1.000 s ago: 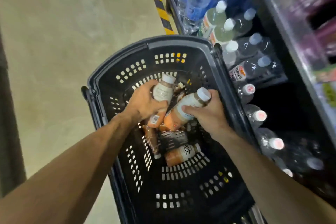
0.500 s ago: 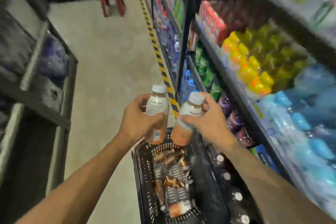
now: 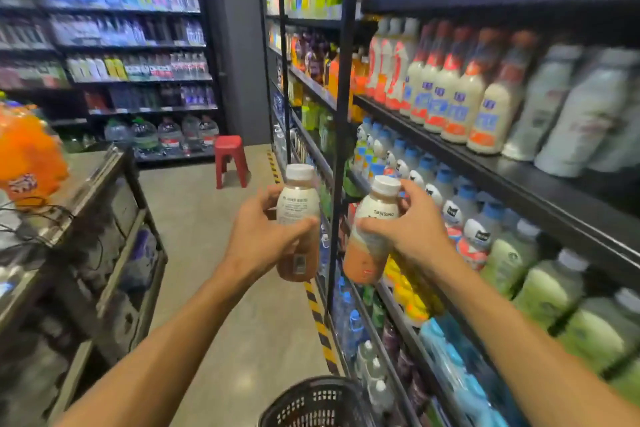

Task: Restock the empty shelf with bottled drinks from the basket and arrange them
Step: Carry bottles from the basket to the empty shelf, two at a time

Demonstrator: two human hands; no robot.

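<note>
I hold two tea bottles at chest height in the aisle. My left hand (image 3: 260,236) grips one bottle (image 3: 298,204) upright; it has a white cap, a pale label and brownish drink. My right hand (image 3: 414,229) grips a second bottle (image 3: 371,236) of the same kind, tilted a little left, marked TANBING. Both bottles hang in front of the black upright post (image 3: 341,135) of the drinks shelving (image 3: 519,177) on my right. Only the far rim of the black basket (image 3: 313,402) shows at the bottom edge, on the floor below my arms.
The right-hand shelves are packed with bottled drinks on every level in view. A metal counter (image 3: 104,191) with cables and an orange drink pack (image 3: 27,152) stands at left. A red stool (image 3: 230,159) and more shelving stand down the aisle. Yellow-black tape (image 3: 318,319) edges the floor.
Both hands have lifted the two bottles out of the basket and raised them to chest height. My view has swung up from the basket to the aisle and shelves.
</note>
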